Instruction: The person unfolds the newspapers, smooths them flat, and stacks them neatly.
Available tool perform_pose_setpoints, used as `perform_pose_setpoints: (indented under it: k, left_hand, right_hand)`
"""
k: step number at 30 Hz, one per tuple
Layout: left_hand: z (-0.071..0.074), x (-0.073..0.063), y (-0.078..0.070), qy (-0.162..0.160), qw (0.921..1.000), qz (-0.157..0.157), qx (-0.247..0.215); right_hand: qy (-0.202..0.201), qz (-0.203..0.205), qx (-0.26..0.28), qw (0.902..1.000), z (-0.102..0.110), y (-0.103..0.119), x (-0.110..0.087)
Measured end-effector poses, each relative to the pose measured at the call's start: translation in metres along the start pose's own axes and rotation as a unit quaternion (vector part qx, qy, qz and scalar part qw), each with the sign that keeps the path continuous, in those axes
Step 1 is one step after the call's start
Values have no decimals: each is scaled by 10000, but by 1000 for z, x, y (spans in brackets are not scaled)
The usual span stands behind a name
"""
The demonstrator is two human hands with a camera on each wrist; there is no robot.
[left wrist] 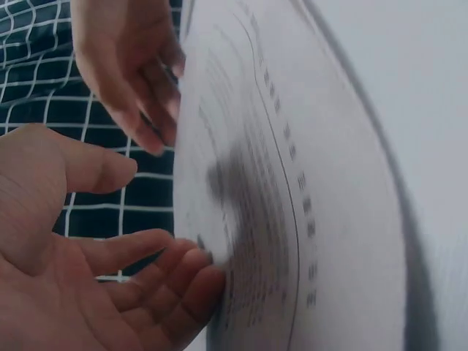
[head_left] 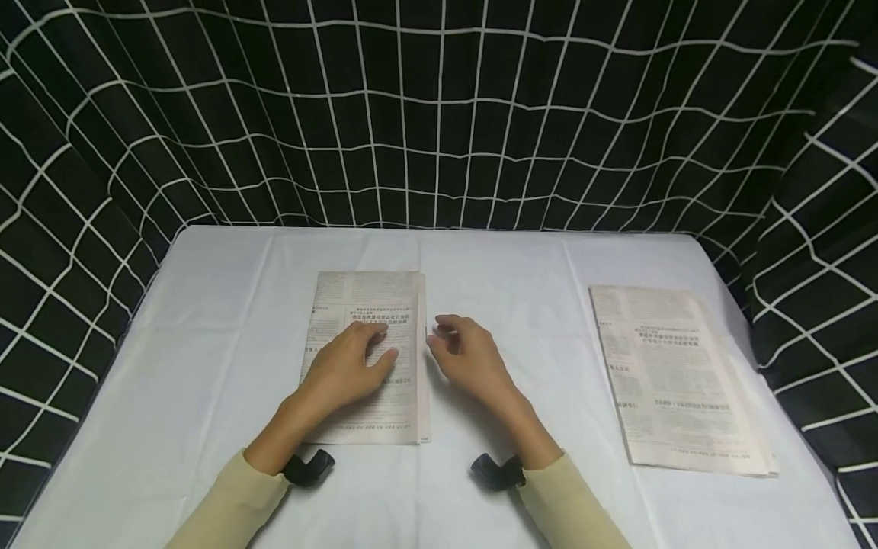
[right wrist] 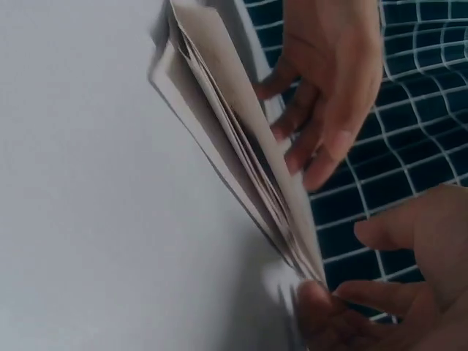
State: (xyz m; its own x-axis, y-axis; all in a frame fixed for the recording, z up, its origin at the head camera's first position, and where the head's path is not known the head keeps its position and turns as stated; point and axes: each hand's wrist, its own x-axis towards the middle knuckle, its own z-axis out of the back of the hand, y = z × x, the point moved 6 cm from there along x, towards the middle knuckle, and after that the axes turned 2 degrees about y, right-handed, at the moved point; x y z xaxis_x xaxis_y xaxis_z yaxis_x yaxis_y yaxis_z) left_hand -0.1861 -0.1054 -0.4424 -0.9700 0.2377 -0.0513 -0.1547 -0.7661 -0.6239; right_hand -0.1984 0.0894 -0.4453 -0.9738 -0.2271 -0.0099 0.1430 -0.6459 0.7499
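A folded newspaper (head_left: 370,415) lies left of the middle of the white table. My left hand (head_left: 346,366) is over it, its fingertips touching the printed top face; the left wrist view shows its thumb raised away from the paper (left wrist: 336,219). Beside the paper's right edge is my right hand (head_left: 476,362), thumb and index apart. In the right wrist view, fingertips of the right hand (right wrist: 417,285) touch the lower end of the layered edge of the newspaper (right wrist: 219,88). Neither hand pinches the sheets.
Another folded newspaper (head_left: 665,374) lies at the right of the table, slightly turned. A white cloth (head_left: 514,267) covers the table. Black curtains (head_left: 439,114) with a white grid hang behind and at both sides. Each wrist carries a black device (head_left: 497,473).
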Motion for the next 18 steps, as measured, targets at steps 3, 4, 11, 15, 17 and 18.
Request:
perform_pose_setpoints:
  k: [3, 4, 11, 15, 17, 18]
  left_hand:
    - [-5, -1, 1, 291, 9990, 212, -253]
    - [-7, -1, 1, 378, 9984, 278, -311]
    - [-9, -3, 5, 681, 9932, 558, -764]
    - [-11, -1, 5, 737, 9912, 533, -961]
    - [-12, 0, 4, 758, 9907, 502, -1017]
    - [-13, 0, 4, 781, 9903, 492, -1037]
  right_hand:
    - [201, -250, 256, 9992, -7, 0, 0]
    - [277, -365, 416, 9981, -8, 0, 0]
    - [688, -1062, 2014, 9713, -17, -3, 0]
    - [787, -1267, 2456, 9578, -19, -6, 2]
    - [833, -1349, 2600, 9525, -20, -7, 2]
    - [883, -1348, 2614, 9517, -22, -8, 2]
